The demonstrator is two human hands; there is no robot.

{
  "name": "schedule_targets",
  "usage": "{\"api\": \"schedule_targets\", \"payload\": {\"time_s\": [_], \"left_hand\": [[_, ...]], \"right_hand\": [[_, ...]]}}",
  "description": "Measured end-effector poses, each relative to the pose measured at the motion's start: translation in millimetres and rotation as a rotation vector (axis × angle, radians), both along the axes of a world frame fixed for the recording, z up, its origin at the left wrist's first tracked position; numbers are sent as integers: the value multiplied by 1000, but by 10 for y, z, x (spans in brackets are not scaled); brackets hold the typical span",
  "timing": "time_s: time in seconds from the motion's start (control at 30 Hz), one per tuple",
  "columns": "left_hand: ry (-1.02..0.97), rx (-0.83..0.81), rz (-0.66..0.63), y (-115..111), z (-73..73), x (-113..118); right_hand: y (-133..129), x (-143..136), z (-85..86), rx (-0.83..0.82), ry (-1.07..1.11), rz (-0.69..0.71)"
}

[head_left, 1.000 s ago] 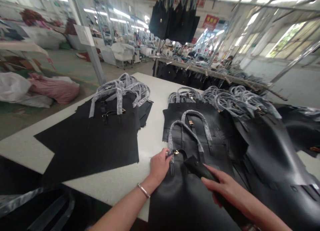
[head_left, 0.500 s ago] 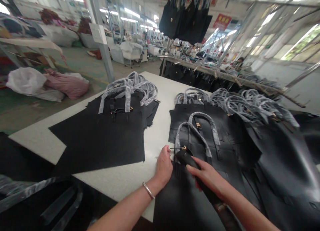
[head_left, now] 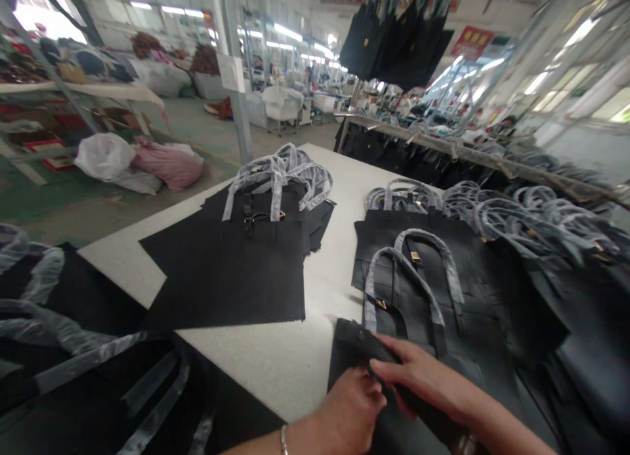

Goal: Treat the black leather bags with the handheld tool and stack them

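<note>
A black handbag (head_left: pixel 344 356) with plastic-wrapped handles (head_left: pixel 374 281) lies at the table's near side. My right hand (head_left: pixel 418 373) grips its upper edge, thumb on top, fingers underneath. Close beside it, my left hand (head_left: pixel 352 406) has its fingers curled against the same bag's black panel; its fingertips are partly hidden. A thin strap with a gold buckle (head_left: pixel 381 304) rests just beyond the right hand, touched by neither hand. Under and behind this bag lie more black bags (head_left: pixel 472 297), one showing a gold clasp (head_left: pixel 416 257).
Another stack of black bags (head_left: pixel 236 271) occupies the left of the pale table (head_left: pixel 319 297). More wrapped handles (head_left: pixel 98 356) lie at lower left. A metal post (head_left: pixel 233 113) rises behind the table. Black bags hang (head_left: pixel 394 48) overhead, and a rack (head_left: pixel 443 140) of bags runs behind.
My left hand has let go of the thin buckled strap and come down and nearer to the bag's panel. My right hand keeps its hold. The view has turned slightly left.
</note>
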State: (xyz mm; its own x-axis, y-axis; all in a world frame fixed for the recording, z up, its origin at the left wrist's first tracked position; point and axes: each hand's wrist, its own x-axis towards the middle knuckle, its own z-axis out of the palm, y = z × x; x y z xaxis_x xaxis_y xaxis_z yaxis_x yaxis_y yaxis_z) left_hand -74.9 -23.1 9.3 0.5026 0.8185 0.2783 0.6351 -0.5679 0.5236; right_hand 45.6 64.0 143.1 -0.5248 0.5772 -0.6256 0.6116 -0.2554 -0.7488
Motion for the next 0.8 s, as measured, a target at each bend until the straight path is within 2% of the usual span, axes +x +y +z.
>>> {"api": "schedule_targets", "payload": {"time_s": [0.17, 0.27, 0.37, 0.43, 0.5, 0.6, 0.7, 0.8], "left_hand": [[49, -24, -37, 64, 22, -12], [60, -10, -27, 63, 45, -16], [55, -6, -32, 51, 79, -32], [38, -9, -14, 31, 106, -40], [19, -17, 28, 9, 135, -33], [41, -46, 109, 20, 201, 44], [67, -73, 151, 108, 290, 236], [7, -15, 69, 212, 327, 501]], "right_hand": [[168, -243, -107, -87, 21, -43], [242, -381, -89, 59, 4, -72], [299, -320, 70, 248, -10, -176], [316, -93, 236, 304, -9, -256], [285, 259, 395, 311, -43, -332], [98, 862, 493, 256, -107, -453], [-204, 1353, 368, 167, -158, -591], [-474, 1625, 143, 128, -174, -655]]}}
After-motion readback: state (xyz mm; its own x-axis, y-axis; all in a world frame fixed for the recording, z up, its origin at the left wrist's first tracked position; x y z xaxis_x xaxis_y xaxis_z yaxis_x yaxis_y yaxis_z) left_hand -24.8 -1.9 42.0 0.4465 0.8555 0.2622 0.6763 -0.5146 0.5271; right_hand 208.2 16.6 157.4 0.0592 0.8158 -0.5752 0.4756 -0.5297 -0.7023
